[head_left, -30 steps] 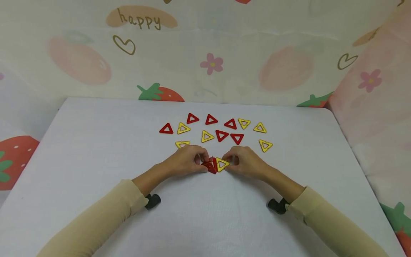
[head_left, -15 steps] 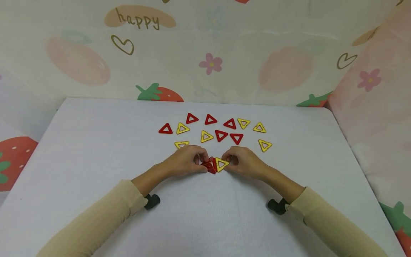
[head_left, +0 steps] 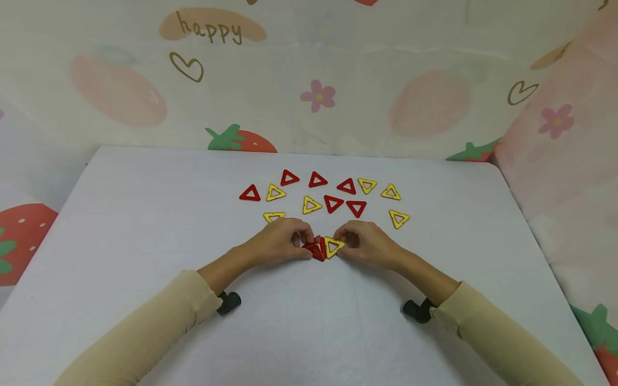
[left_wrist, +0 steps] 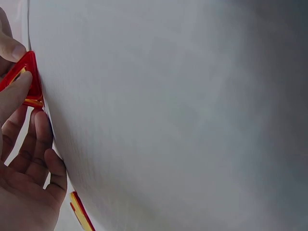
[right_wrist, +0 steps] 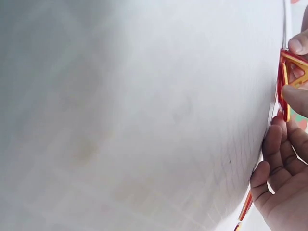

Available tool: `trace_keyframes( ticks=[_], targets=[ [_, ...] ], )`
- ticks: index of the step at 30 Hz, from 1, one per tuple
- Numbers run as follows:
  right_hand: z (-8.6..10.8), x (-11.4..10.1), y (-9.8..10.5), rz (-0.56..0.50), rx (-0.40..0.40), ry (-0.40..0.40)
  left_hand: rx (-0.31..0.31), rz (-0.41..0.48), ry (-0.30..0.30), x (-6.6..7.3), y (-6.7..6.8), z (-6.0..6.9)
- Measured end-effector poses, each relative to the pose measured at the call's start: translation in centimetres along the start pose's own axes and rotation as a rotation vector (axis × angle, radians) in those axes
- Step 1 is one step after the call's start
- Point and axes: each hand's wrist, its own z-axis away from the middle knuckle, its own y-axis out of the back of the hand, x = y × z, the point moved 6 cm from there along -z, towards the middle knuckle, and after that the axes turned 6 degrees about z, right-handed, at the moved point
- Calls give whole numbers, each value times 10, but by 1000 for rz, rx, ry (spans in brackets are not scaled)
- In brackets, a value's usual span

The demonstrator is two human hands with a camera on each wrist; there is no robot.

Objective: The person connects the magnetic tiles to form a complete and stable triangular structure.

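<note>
Near the middle of the table, my left hand (head_left: 280, 239) pinches a small raised shape of red triangle tiles (head_left: 316, 250) between thumb and fingers. In the left wrist view the thumb presses against the face of this red piece (left_wrist: 32, 82). From the other side, my right hand (head_left: 369, 244) pinches a yellow triangle tile (head_left: 334, 247) by its right corner. The yellow tile's left edge meets the red shape. In the right wrist view the thumb lies on the yellow tile (right_wrist: 286, 103) beside the red one. My fingers hide part of the red shape.
Several loose red triangle tiles (head_left: 333, 203) and yellow triangle tiles (head_left: 311, 205) lie flat beyond my hands. One yellow tile (head_left: 273, 216) is partly covered by my left hand. The white table (head_left: 309, 327) backs onto a patterned cloth (head_left: 357, 123).
</note>
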Motion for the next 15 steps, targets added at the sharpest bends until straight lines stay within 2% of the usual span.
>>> trace_keyframes(
  ticks=[15],
  targets=[
    [-2,0,1,-100,-17,-12,-4,-1,7,-1,0,-1]
  ],
)
